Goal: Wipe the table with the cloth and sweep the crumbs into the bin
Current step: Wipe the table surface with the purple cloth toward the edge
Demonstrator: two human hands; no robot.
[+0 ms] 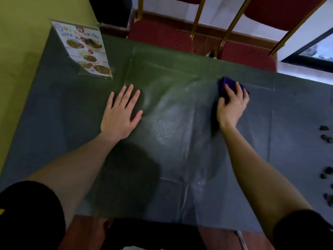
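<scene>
A dark green covered table (pixel 171 134) fills the view. My right hand (pixel 231 107) presses down on a folded purple cloth (pixel 226 86) toward the table's far right side, fingers curled over it. My left hand (pixel 122 112) lies flat on the table left of centre, fingers spread, holding nothing. Several dark crumbs (pixel 327 174) are scattered along the right edge of the view, well to the right of the cloth. No bin is in view.
A standing menu card (pixel 86 51) in a clear holder sits at the table's far left corner. Red chairs (pixel 162 37) with gold legs stand along the far edge. A yellow-green wall (pixel 18 51) runs along the left.
</scene>
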